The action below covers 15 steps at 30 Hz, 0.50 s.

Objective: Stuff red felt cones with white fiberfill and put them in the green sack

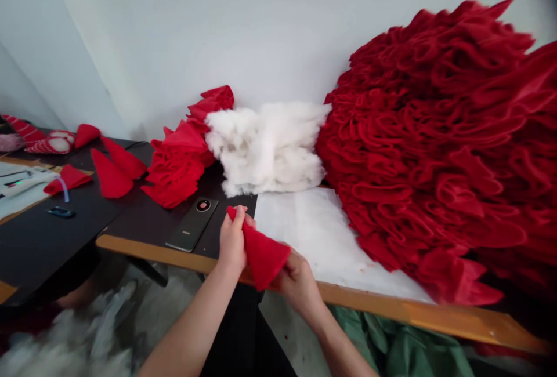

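A red felt cone point(265, 254) is held between my two hands, just in front of the table edge, its narrow tip pointing up and left. My left hand point(234, 238) is closed around the tip end. At the wide lower right end, my right hand point(299, 278) has its fingers bent on the rim; some fingertips are hidden behind or inside the felt. Beyond my hands lies a block of white stuffing point(272, 148) on the table. Stacked red felt pieces point(435, 151) rise high at the right.
A white sheet point(304, 232) lies under the stuffing. To the left are a phone point(194, 225), a smaller red stack point(176, 162), red cones point(111, 174) and a glue gun point(30, 180). The table edge point(165, 256) runs before me; green fabric point(400, 345) lies below.
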Tool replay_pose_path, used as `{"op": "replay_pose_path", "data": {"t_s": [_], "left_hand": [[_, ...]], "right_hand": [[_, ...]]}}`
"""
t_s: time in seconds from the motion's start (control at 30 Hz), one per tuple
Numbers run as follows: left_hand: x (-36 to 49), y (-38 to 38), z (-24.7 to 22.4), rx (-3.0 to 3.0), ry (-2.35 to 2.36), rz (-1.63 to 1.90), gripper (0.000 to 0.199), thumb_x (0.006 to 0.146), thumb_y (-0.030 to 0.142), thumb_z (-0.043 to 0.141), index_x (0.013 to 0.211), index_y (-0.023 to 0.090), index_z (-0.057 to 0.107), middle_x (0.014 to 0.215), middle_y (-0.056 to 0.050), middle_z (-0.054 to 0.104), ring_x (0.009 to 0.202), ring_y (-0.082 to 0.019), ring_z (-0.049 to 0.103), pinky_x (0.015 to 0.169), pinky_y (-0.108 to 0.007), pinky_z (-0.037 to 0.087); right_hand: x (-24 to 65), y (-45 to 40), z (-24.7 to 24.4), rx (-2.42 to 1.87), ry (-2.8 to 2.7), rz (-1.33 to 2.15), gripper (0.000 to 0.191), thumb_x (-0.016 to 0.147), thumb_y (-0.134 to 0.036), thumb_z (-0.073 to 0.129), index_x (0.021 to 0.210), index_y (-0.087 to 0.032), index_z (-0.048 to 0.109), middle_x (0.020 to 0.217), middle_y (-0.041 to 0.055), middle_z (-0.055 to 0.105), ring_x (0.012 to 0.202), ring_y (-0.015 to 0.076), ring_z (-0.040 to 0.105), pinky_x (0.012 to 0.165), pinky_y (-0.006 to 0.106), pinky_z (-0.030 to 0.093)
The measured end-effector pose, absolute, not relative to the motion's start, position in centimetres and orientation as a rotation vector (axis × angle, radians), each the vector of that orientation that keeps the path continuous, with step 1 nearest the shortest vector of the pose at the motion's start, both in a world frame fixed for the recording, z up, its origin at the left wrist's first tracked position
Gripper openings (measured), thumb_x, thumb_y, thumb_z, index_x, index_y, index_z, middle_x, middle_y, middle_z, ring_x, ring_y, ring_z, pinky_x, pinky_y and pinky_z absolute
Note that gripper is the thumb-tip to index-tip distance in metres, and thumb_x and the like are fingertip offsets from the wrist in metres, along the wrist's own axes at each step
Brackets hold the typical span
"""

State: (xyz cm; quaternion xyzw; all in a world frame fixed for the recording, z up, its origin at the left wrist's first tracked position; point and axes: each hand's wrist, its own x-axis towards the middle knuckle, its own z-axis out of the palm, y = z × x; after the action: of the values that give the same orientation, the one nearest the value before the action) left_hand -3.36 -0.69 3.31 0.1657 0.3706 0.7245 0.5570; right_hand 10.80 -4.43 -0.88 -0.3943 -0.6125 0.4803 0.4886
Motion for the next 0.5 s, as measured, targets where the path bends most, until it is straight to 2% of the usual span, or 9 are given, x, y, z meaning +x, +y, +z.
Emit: {"op": "replay_pose_path", "data": {"t_s": [0.07,0.1,0.2,0.27,0.3,0.37,0.4,0.43,0.5], "left_hand": [[-4.4,1.1,2.7,0.38,1.026,1.691,0.043,0.062,0.044,0.077,0.08,0.019,0.047,0.057,0.007,0.047,0.05,-0.008,0.045,0.05,-0.02,0.037],[-4.8,1.8,2.3,0.392,1.105,1.667,0.044,0.061,0.044,0.077,0.08,0.02,0.046,0.061,0.006,0.049,0.051,-0.008,0.046,0.052,-0.022,0.038],[-5.3,3.2,1.2,0.532,1.382,1.646,0.043,0.064,0.041,0.075,0.089,0.021,0.047,0.081,0.0,0.053,0.07,-0.014,0.055,0.068,-0.03,0.046],[-5.2,3.4,0.6,0.675,1.612,1.747,0.044,0.068,0.036,0.072,0.102,0.021,0.048,0.101,-0.006,0.05,0.094,-0.02,0.055,0.086,-0.038,0.044],[-5.2,3.3,0.5,0.761,1.712,1.809,0.045,0.07,0.034,0.069,0.107,0.021,0.047,0.11,-0.009,0.046,0.104,-0.022,0.051,0.095,-0.04,0.04],[-5.3,2.7,0.3,0.954,1.817,1.883,0.043,0.074,0.033,0.063,0.112,0.019,0.047,0.118,-0.012,0.041,0.114,-0.025,0.044,0.103,-0.045,0.033],[-5.6,2.4,0.3,1.05,1.82,1.887,0.041,0.076,0.033,0.061,0.112,0.018,0.048,0.117,-0.013,0.041,0.114,-0.026,0.043,0.103,-0.046,0.033],[-5.9,2.0,0.5,1.136,1.796,1.872,0.039,0.076,0.034,0.06,0.11,0.018,0.05,0.115,-0.013,0.042,0.112,-0.026,0.044,0.102,-0.046,0.034],[-6.7,1.7,1.0,1.23,1.682,1.811,0.035,0.077,0.038,0.059,0.105,0.019,0.053,0.111,-0.011,0.047,0.107,-0.025,0.048,0.097,-0.044,0.039]], "right_hand": [[12.5,-3.0,-0.6,-1.028,-1.525,1.015,0.015,0.075,-0.02,0.053,0.072,-0.021,0.067,0.092,0.0073,0.064,0.084,0.0211,0.063,0.071,0.033,0.056],[13.0,-2.0,-0.2,-1.08,-1.514,0.909,0.017,0.077,-0.023,0.052,0.078,-0.02,0.068,0.098,0.0088,0.062,0.086,0.0213,0.063,0.068,0.033,0.057],[11.9,2.2,2.1,-1.176,-1.561,0.575,0.039,0.081,-0.03,0.056,0.119,-0.023,0.058,0.127,0.014,0.045,0.11,0.0267,0.055,0.072,0.037,0.058],[9.0,5.6,4.0,-1.204,-1.736,0.378,0.059,0.076,-0.028,0.066,0.132,-0.025,0.048,0.145,0.0151,0.025,0.13,0.0341,0.037,0.087,0.045,0.053],[7.3,7.4,4.9,-1.237,-1.811,0.292,0.068,0.072,-0.027,0.072,0.135,-0.026,0.045,0.149,0.0149,0.017,0.136,0.0381,0.025,0.096,0.05,0.047],[3.9,10.9,6.1,-1.336,-1.891,0.213,0.081,0.065,-0.021,0.079,0.136,-0.03,0.043,0.155,0.0121,0.006,0.139,0.0455,0.007,0.097,0.06,0.042],[2.7,12.5,6.4,-1.379,-1.896,0.221,0.083,0.063,-0.016,0.079,0.136,-0.032,0.043,0.156,0.01,0.003,0.139,0.047,0.003,0.094,0.061,0.042],[1.9,14.0,6.6,-1.405,-1.88,0.263,0.08,0.064,-0.011,0.076,0.134,-0.032,0.046,0.157,0.009,0.003,0.139,0.047,0.006,0.093,0.061,0.043],[1.7,16.5,6.6,-1.4,-1.824,0.389,0.061,0.068,-0.005,0.067,0.125,-0.025,0.055,0.154,0.012,0.017,0.135,0.0422,0.026,0.096,0.057,0.042]]}}
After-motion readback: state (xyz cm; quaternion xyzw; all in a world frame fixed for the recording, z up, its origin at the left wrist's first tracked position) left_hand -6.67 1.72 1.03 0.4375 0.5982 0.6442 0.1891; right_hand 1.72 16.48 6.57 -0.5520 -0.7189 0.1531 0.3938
